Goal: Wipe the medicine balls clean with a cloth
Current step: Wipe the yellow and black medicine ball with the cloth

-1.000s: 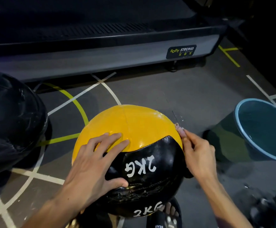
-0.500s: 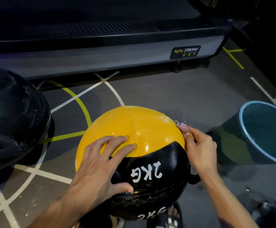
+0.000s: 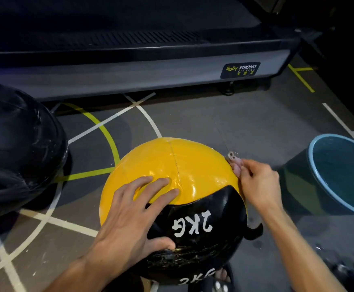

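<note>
A yellow and black medicine ball [image 3: 184,165] marked "2KG" sits low in the middle of the view, its yellow half glossy and wet. My left hand [image 3: 134,213] lies spread on its top, fingers on the yellow panel and thumb on the black one. My right hand [image 3: 258,182] is at the ball's right edge and pinches a small pale cloth [image 3: 236,165] against it. Most of the cloth is hidden by my fingers. A second ball marked "2KG" [image 3: 195,278] shows just under the first.
A large black medicine ball [image 3: 18,148] stands at the left. A blue-rimmed bucket [image 3: 317,178] stands on the floor at the right. A treadmill deck [image 3: 129,74] labelled "Body Strong" runs across the back. My sandalled foot [image 3: 220,279] shows at the bottom edge.
My left hand has slid slightly up onto the yellow panel. My right hand has kept the cloth at the ball's right edge, shifting only a little.
</note>
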Demonstrator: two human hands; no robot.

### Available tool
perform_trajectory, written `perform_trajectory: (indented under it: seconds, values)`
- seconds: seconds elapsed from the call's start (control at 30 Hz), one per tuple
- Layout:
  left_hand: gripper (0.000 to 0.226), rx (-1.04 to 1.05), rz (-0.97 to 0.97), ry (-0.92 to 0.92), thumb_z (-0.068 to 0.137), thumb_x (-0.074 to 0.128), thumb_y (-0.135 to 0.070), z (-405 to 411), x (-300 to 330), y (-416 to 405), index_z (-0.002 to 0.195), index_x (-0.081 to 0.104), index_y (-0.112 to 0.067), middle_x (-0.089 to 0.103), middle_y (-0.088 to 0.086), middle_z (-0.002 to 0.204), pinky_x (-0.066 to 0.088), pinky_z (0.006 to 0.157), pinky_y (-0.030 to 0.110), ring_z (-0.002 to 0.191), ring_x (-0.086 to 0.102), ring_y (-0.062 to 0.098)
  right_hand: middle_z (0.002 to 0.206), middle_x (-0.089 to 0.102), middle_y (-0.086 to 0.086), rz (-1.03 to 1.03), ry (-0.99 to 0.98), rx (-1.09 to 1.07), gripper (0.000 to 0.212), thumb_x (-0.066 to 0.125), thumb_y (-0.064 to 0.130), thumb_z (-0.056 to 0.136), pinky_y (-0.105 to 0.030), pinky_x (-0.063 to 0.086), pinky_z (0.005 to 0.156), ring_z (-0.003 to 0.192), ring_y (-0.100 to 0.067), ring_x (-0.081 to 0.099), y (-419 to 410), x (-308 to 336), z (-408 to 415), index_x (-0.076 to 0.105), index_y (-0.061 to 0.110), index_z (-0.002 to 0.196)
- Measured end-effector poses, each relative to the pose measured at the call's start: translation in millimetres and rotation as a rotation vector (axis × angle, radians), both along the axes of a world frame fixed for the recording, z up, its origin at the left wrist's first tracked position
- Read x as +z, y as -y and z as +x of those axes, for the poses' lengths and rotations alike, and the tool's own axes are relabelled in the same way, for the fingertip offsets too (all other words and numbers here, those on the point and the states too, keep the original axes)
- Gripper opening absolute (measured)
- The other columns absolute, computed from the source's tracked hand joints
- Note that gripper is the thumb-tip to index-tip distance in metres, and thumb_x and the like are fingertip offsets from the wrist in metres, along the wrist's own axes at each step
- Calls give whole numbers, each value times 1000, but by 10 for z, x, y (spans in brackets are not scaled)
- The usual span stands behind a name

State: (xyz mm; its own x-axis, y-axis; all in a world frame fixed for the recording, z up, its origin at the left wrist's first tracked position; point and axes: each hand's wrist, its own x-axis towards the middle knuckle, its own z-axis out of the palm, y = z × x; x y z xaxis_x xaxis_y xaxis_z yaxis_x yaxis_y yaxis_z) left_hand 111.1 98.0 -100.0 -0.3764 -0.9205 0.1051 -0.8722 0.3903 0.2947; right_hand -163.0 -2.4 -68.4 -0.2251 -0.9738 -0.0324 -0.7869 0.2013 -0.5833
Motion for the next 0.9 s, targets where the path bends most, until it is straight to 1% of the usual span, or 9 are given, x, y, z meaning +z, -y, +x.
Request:
perform_trajectory:
  seconds: [0.07,0.17,0.3,0.4,0.53,0.63,0.77,0.83,0.9]
  values:
    - [102,-19,10,11,66,66,-86,-68,13,-14,152,41,-38,35,-9,161,26,109,45,143,35,27,91,76,14,23,53,-40,30,55,14,101,-1,40,61,79,5,65,-6,11,34,77,31,112]
    - [101,-36,-10,26,65,67,-86,-182,32,6,150,44,-36,37,-8,160,26,108,46,142,36,28,80,63,43,-151,167,159,43,54,7,98,4,37,69,78,24,58,13,253,560,73,46,99]
    - [92,-31,-36,32,65,66,-85,-223,25,53,140,50,-34,42,-6,154,28,107,48,140,38,30,103,71,27,-77,186,563,40,45,4,89,-21,54,83,94,3,67,-151,270,1130,67,36,94]
    - [99,-40,-16,28,70,63,-86,-175,15,50,153,40,-37,34,-9,162,24,112,45,146,33,27,100,73,23,-142,101,365,44,52,-3,89,-14,49,78,83,-4,68,24,154,673,75,31,103]
    - [103,-52,-13,52,71,63,-86,-194,20,42,157,35,-37,32,-9,164,22,113,45,147,31,27,95,78,2,3,-121,45,29,52,15,100,-33,54,80,86,-24,71,182,106,206,76,25,114]
    - [101,-39,-22,60,66,66,-84,-238,58,82,151,41,-37,38,-8,159,25,110,46,144,35,28,105,75,21,-112,61,267,42,50,4,95,-12,49,85,96,-3,69,83,229,686,76,33,112]
    - [88,-41,-64,28,65,72,-83,-216,39,81,134,51,-32,48,-4,142,27,108,45,135,40,31,98,70,31,-26,160,728,43,45,0,89,-18,52,81,93,8,65,-83,333,1304,73,32,100]
    - [92,-39,-53,38,68,70,-83,-187,30,63,143,48,-33,45,-6,150,26,111,44,141,37,29,83,65,41,-71,120,664,44,49,-2,90,-5,45,70,77,19,60,47,298,1135,75,30,103]
    - [98,-49,-42,59,72,67,-82,-174,40,69,153,41,-33,38,-7,161,23,114,45,147,32,27,85,72,31,-148,23,484,38,54,4,93,-16,52,73,76,8,67,234,246,828,77,31,106]
